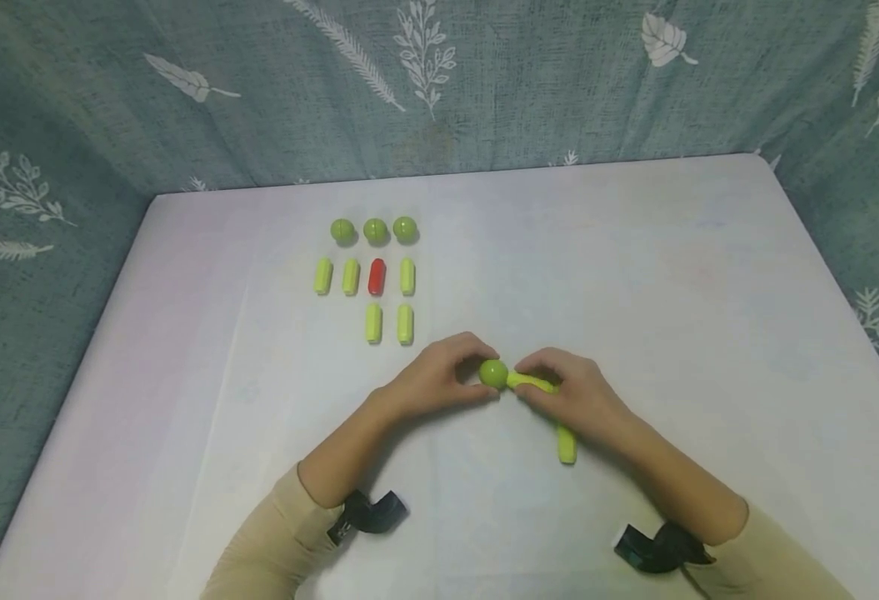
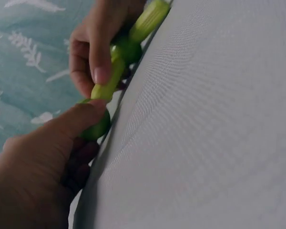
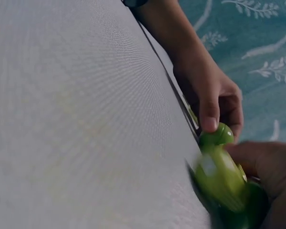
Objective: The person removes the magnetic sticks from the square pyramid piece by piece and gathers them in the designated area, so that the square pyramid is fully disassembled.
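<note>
Near the middle of the table, my left hand (image 1: pixel 450 375) pinches a green ball (image 1: pixel 494 373) between thumb and fingers. My right hand (image 1: pixel 577 396) pinches a yellow-green stick (image 1: pixel 532 382) whose end meets that ball. In the left wrist view a second green ball (image 2: pixel 128 50) sits at the stick's other end, partly behind the right hand (image 2: pixel 93 52). Another yellow-green stick (image 1: pixel 566 444) runs from this second ball toward the table's front. The right wrist view shows the sticks blurred, with the left hand (image 3: pixel 212 98) holding the first ball (image 3: pixel 217 135).
Three green balls (image 1: pixel 375 232) stand in a row at the back left. Before them lie several yellow-green sticks (image 1: pixel 323 276) and one red stick (image 1: pixel 377 277) in two rows. A leaf-patterned green cloth (image 1: pixel 521 83) hangs behind the white table (image 1: pixel 634 267).
</note>
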A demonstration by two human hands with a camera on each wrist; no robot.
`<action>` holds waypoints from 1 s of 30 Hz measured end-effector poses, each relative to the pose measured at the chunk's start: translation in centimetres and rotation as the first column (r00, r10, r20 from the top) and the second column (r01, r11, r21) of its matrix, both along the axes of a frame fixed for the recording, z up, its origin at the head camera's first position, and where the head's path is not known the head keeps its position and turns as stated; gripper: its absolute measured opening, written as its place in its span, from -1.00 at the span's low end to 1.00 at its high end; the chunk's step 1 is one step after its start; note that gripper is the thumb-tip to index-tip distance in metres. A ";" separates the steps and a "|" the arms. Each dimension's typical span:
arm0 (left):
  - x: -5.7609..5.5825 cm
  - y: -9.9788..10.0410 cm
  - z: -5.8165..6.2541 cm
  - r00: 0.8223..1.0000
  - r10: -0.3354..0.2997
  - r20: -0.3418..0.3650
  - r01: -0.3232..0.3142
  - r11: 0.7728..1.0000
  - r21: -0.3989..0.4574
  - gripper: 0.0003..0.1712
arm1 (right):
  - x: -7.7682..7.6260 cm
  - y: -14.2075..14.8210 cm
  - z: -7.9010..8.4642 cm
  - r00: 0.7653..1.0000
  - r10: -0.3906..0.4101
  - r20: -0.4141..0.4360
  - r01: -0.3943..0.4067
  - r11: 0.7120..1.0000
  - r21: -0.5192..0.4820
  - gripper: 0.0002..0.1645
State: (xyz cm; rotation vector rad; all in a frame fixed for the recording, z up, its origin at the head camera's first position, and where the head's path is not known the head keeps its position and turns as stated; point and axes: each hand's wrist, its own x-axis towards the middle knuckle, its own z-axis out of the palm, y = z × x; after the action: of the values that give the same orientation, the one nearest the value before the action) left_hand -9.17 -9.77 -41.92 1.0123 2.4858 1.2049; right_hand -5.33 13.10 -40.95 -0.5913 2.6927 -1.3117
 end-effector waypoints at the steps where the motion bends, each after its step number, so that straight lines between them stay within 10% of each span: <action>1: 0.0 0.0 0.0 1.000 0.019 -0.016 -0.019 1.000 -0.001 -0.60 | -0.1 0.1 -0.1 1.000 -0.011 -0.020 0.011 1.000 0.009 -0.73; 15: 0.7 -0.2 1.1 0.994 0.013 -0.111 -0.023 0.995 -0.094 -0.61 | -0.7 1.2 -1.8 0.993 0.030 -0.116 -0.043 0.993 -0.109 -0.69; 24: -0.7 -3.6 2.1 0.957 0.282 -0.069 -0.278 0.959 0.059 -0.60 | -1.0 1.0 -1.8 0.996 -0.029 -0.079 0.022 0.996 -0.085 -0.69; 30: -2.6 -6.8 3.1 0.899 0.435 -0.047 -0.419 0.888 0.191 -0.49 | -0.9 0.9 -1.9 0.995 -0.031 -0.097 0.022 0.995 -0.101 -0.67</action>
State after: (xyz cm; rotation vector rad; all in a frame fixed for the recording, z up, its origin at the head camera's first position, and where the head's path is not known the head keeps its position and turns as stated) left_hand -11.78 -16.53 -38.82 0.5690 2.8101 1.5569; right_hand -6.24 14.02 -42.88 -0.6488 2.7339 -1.4686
